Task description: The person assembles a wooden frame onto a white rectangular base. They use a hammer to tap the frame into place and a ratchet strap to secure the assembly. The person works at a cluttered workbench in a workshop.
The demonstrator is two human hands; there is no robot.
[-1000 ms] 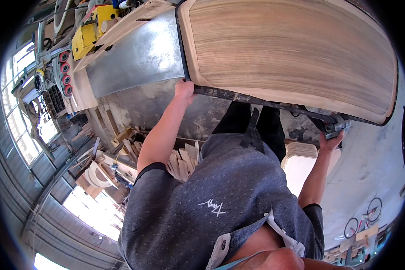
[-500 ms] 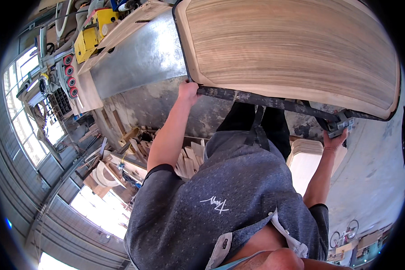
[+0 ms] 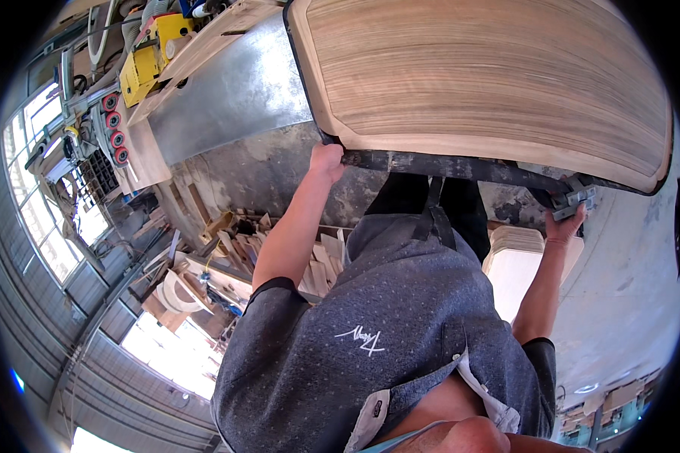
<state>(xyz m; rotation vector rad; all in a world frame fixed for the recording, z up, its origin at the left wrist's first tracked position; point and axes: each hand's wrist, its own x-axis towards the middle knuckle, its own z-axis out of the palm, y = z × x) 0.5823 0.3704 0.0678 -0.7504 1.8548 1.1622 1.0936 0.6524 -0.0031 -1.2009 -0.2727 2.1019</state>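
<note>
**Inspector:** Describe the piece in hand.

**Assistant:** A large wooden panel [image 3: 491, 83], pale brown with close, fine grain lines running along its length. The corners are rounded and a lighter band of wood follows the edge. It fills the far right of the view, lying on a dark metal frame [image 3: 461, 167] whose near bar shows scuffs and pale smears.

**Inspector:** Left hand?

**Assistant:** The left hand [image 3: 326, 161] is clenched around the near left corner of the dark metal frame, fingers curled under the bar just below the panel's rounded corner. The forearm runs straight up to it from a grey sleeve.

**Inspector:** Right hand?

**Assistant:** The right hand [image 3: 566, 224] is raised under the panel's near right corner, grasping a grey metal clamp [image 3: 574, 201] fixed at the frame there. Whether the fingers close fully around it, I cannot tell.

**Inspector:** Surroundings?

**Assistant:** Left of the panel lies a dull sheet-metal surface [image 3: 230, 94], touching the panel's left edge. Further left stands a yellow machine [image 3: 149, 57] with a row of red rollers [image 3: 115, 128] near it. Below the arms, on the floor, lies a heap of wood offcuts [image 3: 242, 241]. Between the forearms and to the right sits a stack of pale curved wooden pieces [image 3: 517, 264].
</note>
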